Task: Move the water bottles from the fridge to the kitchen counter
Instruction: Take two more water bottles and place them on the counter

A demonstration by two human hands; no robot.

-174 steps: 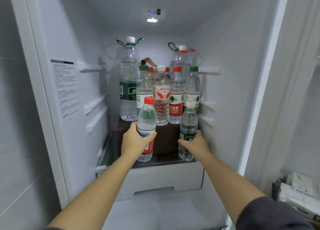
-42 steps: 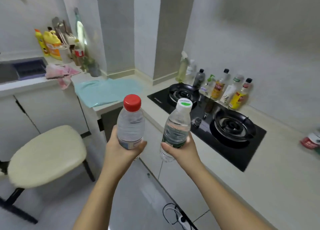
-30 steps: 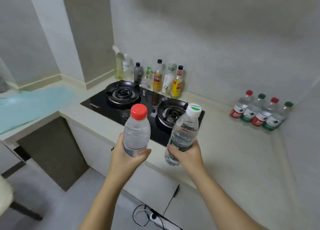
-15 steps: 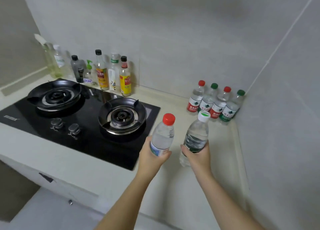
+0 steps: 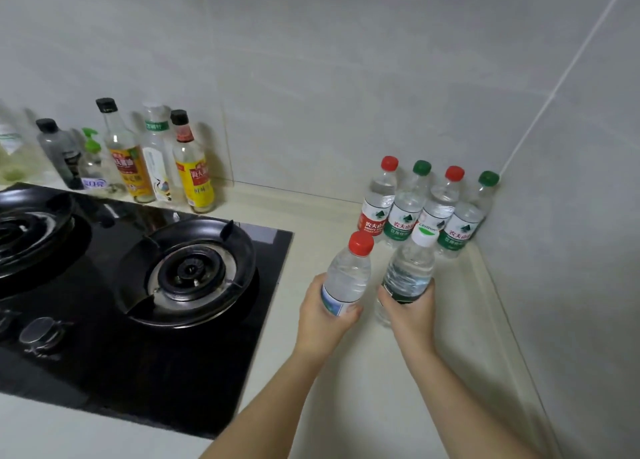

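My left hand (image 5: 322,315) grips a red-capped water bottle (image 5: 348,275) around its lower half. My right hand (image 5: 410,311) grips a white-capped water bottle (image 5: 410,268) with a dark green label. Both bottles lean away from me over the cream kitchen counter (image 5: 374,389); whether their bases touch it I cannot tell. Just behind them, in the counter's back right corner, stands a row of several small water bottles (image 5: 427,209) with red and green caps.
A black gas hob (image 5: 145,285) with two burners fills the counter to the left of my hands. Several sauce and oil bottles (image 5: 156,161) line the back wall behind it. Tiled walls close the corner at the back and right.
I carried both bottles from the fridge across the kitchen. Over the last second they moved forward and down toward the row in the corner.
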